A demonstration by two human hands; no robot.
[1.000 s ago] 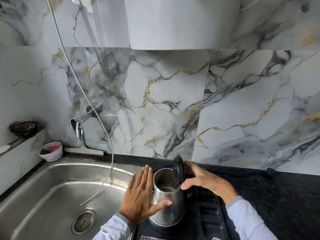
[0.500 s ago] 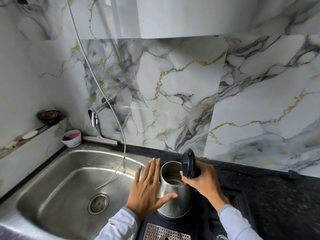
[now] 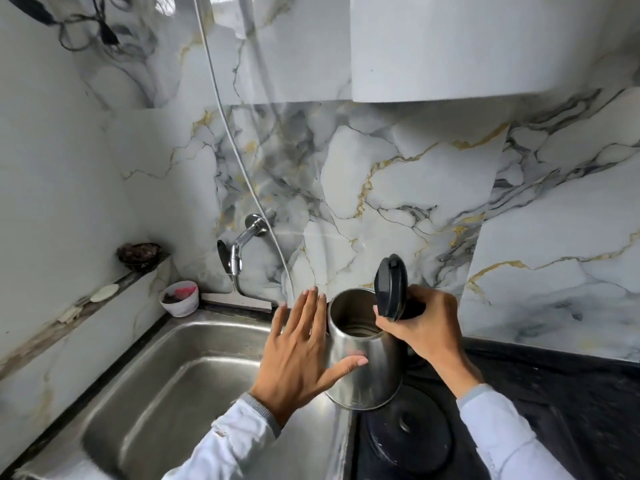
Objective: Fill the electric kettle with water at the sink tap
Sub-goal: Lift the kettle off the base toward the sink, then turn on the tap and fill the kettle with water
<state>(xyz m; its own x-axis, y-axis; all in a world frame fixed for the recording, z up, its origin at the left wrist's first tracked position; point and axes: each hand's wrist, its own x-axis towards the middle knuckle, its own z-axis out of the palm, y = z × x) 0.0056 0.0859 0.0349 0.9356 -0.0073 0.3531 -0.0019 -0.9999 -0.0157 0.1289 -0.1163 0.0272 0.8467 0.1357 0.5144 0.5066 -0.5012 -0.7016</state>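
A steel electric kettle with its black lid flipped up hangs tilted just above its round black base. My right hand is shut on the kettle's handle behind the lid. My left hand is spread flat against the kettle's left side, fingers apart, thumb across the steel wall. The chrome wall tap juts out over the steel sink, to the upper left of the kettle. No water runs from it.
A thin hose hangs down the marble wall past the tap. A small white bowl stands at the sink's back corner. A ledge on the left carries a dark dish. Black counter lies to the right.
The kettle has come up off its base and shifted left toward the sink, with both hands moving along. The bare base now shows below it.
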